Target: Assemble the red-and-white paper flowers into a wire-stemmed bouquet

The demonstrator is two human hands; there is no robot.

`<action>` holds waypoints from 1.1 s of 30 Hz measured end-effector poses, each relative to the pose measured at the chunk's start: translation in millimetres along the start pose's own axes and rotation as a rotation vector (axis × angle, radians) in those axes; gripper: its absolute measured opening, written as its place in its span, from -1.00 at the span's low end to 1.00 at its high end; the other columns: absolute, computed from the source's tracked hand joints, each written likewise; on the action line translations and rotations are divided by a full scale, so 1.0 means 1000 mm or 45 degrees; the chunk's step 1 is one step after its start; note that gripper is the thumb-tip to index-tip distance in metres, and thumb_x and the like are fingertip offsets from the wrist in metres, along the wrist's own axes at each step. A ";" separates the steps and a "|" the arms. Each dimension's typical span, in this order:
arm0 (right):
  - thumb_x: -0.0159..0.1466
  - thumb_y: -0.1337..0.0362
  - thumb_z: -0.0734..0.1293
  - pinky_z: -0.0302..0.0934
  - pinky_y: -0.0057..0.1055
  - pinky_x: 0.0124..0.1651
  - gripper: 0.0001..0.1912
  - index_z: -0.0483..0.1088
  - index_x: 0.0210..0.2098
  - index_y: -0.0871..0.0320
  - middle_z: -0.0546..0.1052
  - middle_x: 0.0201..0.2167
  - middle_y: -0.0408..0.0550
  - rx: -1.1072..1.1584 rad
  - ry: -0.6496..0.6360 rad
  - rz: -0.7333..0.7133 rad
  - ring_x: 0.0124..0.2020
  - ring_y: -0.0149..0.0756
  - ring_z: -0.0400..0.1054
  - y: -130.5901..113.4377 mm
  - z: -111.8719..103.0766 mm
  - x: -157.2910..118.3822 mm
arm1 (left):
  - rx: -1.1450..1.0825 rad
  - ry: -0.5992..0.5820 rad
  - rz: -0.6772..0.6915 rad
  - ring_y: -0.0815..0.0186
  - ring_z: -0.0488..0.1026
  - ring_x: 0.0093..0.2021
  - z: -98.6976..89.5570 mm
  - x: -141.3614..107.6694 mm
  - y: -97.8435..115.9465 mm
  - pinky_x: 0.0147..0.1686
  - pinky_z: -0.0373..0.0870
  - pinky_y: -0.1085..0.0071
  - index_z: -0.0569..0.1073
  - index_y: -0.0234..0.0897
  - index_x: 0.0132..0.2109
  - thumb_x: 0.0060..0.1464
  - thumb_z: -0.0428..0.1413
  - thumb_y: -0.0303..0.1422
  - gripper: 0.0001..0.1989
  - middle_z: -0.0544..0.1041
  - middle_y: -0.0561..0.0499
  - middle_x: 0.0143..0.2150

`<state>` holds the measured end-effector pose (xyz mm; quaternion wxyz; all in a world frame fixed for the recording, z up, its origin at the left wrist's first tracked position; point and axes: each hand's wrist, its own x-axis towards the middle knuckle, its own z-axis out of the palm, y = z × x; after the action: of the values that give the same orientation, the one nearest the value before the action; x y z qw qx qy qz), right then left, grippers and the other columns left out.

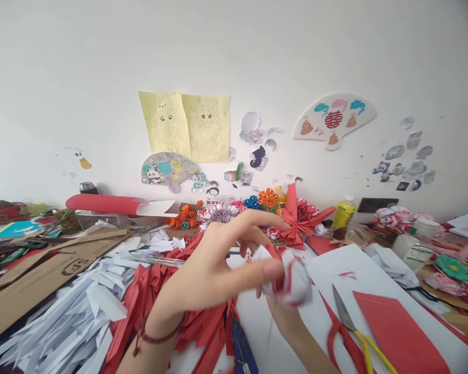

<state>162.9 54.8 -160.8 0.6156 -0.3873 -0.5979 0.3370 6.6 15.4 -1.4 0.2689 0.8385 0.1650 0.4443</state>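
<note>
A red-and-white paper flower (294, 280), rounded and slightly blurred, is held up over the white sheets in the middle. My left hand (218, 259), with a dark red cord at the wrist, presses its thumb against the flower's near side while the index finger arches over the top. From the lower right comes my right hand (281, 311), gripping the flower from below and behind; most of its fingers are hidden. Beneath my left forearm lie folded red paper strips (206, 327), beside a pile of white paper strips (81, 301).
Red-and-yellow-handled scissors (349, 324) lie at right beside a red paper sheet (400, 327). A flattened cardboard piece (54, 275) covers the left. Along the wall are a red paper roll (101, 203), orange paper flowers (185, 215), a large red paper piece (294, 226) and a yellow bottle (343, 213).
</note>
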 end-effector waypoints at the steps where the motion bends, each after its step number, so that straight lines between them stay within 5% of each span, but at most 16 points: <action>1: 0.32 0.00 0.29 0.18 -0.44 -0.51 -0.67 0.44 -0.30 0.15 0.43 -0.47 -0.08 0.031 0.009 0.031 -0.54 -0.36 0.23 0.000 -0.001 0.001 | -0.011 0.026 -0.078 0.37 0.47 -0.35 0.000 0.005 -0.009 -0.33 0.39 0.46 0.42 -0.18 0.11 0.28 0.07 -0.13 -0.65 0.54 0.03 -0.31; 5: 0.31 -0.01 0.34 0.26 -0.44 -0.40 -0.60 0.41 -0.05 0.17 0.50 -0.30 -0.02 0.113 0.082 0.126 -0.41 -0.34 0.34 0.003 -0.005 0.007 | -0.157 0.263 -0.510 0.44 0.38 -0.52 0.005 0.027 -0.056 -0.52 0.29 0.50 0.49 -0.27 -0.13 0.30 -0.05 -0.03 -0.59 0.47 0.05 -0.36; 8: 0.31 0.03 0.36 0.35 -0.35 -0.16 -0.54 0.33 0.11 0.13 0.49 -0.08 0.05 0.070 0.123 0.017 -0.18 -0.26 0.42 0.007 -0.009 0.015 | -0.402 0.374 -0.849 0.43 0.32 -0.66 0.017 0.034 -0.090 -0.63 0.17 0.53 0.38 -0.30 -0.33 0.27 -0.05 -0.01 -0.56 0.35 0.10 -0.61; 13: 0.29 0.11 0.40 0.26 -0.23 0.18 -0.24 0.00 0.36 -0.01 0.23 0.30 0.11 0.126 0.075 -0.300 0.21 -0.16 0.27 0.003 -0.014 0.043 | -0.652 0.254 -0.932 0.54 0.04 -0.80 0.034 0.033 -0.116 -0.77 -0.16 0.54 0.27 -0.27 -0.44 0.20 0.03 0.03 -0.54 0.21 0.18 -0.69; 16: 0.28 0.12 0.42 0.15 -0.21 0.29 -0.27 0.07 0.34 0.03 0.32 0.24 0.09 0.110 -0.068 -0.409 0.27 -0.15 0.22 -0.004 -0.013 0.061 | -0.614 0.310 -0.911 0.55 -0.04 -0.80 0.036 0.033 -0.115 -0.77 -0.17 0.56 0.27 -0.26 -0.43 0.23 0.02 -0.03 -0.58 0.13 0.22 -0.73; 20: 0.24 0.12 0.45 0.25 -0.20 0.21 -0.37 0.22 0.23 0.08 0.43 0.12 0.08 0.192 -0.117 -0.373 0.14 -0.13 0.35 -0.012 -0.007 0.077 | -0.445 0.312 -0.905 0.52 0.01 -0.81 0.028 0.034 -0.110 -0.78 -0.14 0.54 0.34 -0.31 -0.41 0.32 -0.13 -0.08 -0.54 0.30 0.10 -0.73; 24: 0.22 0.08 0.47 0.38 -0.25 0.05 -0.29 0.21 0.28 0.11 0.48 0.07 0.09 0.316 -0.126 -0.334 0.01 -0.15 0.44 -0.020 -0.003 0.082 | -0.278 0.180 -0.832 0.48 0.11 -0.80 0.013 0.033 -0.099 -0.77 -0.01 0.52 0.43 -0.36 -0.41 0.32 -0.19 0.00 -0.41 0.41 0.01 -0.69; 28: 0.21 0.02 0.47 0.34 -0.23 0.14 -0.32 0.32 0.24 0.13 0.51 0.06 0.09 0.332 -0.115 -0.441 0.08 -0.10 0.42 -0.040 -0.006 0.080 | -0.178 0.027 -0.745 0.50 0.15 -0.79 -0.006 0.027 -0.071 -0.71 0.10 0.52 0.46 -0.37 -0.46 0.33 -0.21 0.01 -0.35 0.47 0.01 -0.64; 33: 0.23 -0.10 0.42 0.39 -0.32 0.04 -0.44 0.49 0.09 0.09 0.57 -0.03 0.04 0.077 -0.223 -0.638 -0.02 -0.13 0.48 -0.081 -0.021 0.062 | 0.021 -0.207 -0.650 0.49 0.27 -0.68 -0.022 0.010 -0.029 -0.56 0.26 0.53 0.48 -0.34 -0.53 0.35 -0.20 0.00 -0.32 0.48 0.02 -0.62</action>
<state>183.3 69.1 -59.8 0.6370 -0.1779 -0.7159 0.2238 -7.2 50.9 -2.2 0.3778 0.8048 0.3527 0.2918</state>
